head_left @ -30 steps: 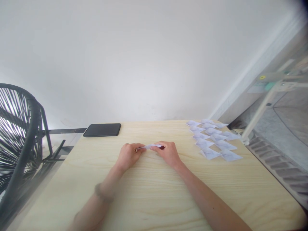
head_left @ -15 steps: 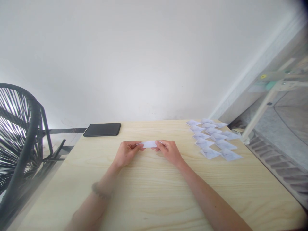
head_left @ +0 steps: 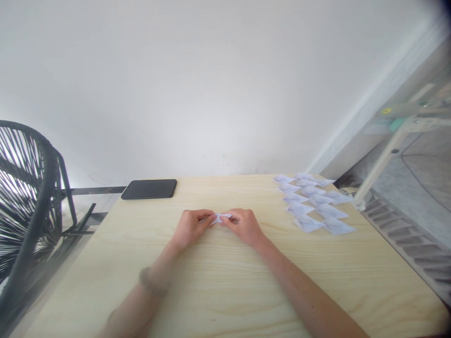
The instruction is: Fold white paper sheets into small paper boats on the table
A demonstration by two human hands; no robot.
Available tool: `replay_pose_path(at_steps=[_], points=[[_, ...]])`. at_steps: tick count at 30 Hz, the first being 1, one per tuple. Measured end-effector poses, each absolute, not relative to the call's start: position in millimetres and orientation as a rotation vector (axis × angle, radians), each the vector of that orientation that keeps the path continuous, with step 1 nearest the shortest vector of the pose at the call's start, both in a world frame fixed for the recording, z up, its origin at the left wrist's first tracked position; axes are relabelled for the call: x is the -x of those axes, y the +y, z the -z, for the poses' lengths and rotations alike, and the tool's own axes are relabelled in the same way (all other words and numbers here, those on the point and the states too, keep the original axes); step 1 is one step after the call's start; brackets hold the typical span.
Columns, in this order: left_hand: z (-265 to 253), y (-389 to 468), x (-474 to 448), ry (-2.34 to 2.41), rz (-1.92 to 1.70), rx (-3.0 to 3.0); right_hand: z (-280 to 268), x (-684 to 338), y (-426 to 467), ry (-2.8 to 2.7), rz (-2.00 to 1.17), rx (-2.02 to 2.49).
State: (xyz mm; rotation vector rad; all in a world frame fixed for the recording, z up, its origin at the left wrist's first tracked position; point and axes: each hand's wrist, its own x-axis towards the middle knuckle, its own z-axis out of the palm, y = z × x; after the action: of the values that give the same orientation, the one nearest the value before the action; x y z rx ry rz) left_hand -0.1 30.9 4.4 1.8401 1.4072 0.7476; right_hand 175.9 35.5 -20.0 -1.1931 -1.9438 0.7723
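Note:
A small folded white paper is held between my two hands above the middle of the wooden table. My left hand pinches its left end between thumb and fingers. At the right end, my right hand grips it the same way. Fingers cover much of the paper, so only its middle and a pointed edge show. Several folded white paper pieces, with pointed ends, lie in rows on the table to the right of my right hand.
A black phone lies flat at the table's far left. Beyond the left edge stands a dark woven chair. A white wall rises behind the table. Off the right side is a pale metal frame.
My hands have come closer together and slightly nearer to me. The paper showed as a flat strip before; now it looks smaller and folded, with a pointed edge.

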Motion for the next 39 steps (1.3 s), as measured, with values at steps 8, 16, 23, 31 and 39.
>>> replay_pose_path(at_steps=[8, 16, 23, 31, 39], points=[[1, 36, 17, 1.292, -0.741, -1.590, 15, -178, 35, -1.774, -0.930, 1.210], [1, 37, 14, 1.325, -0.774, -1.726, 17, -174, 33, -1.716, -0.956, 1.206], [2, 34, 16, 1.371, -0.856, -1.902, 18, -176, 37, -1.935, -0.559, 1.070], [8, 37, 19, 1.264, -0.825, -2.195, 16, -179, 37, -2.064, -0.475, 1.041], [8, 35, 17, 1.219, -0.830, -2.192, 7, -179, 30, -2.165, -0.413, 1.078]])
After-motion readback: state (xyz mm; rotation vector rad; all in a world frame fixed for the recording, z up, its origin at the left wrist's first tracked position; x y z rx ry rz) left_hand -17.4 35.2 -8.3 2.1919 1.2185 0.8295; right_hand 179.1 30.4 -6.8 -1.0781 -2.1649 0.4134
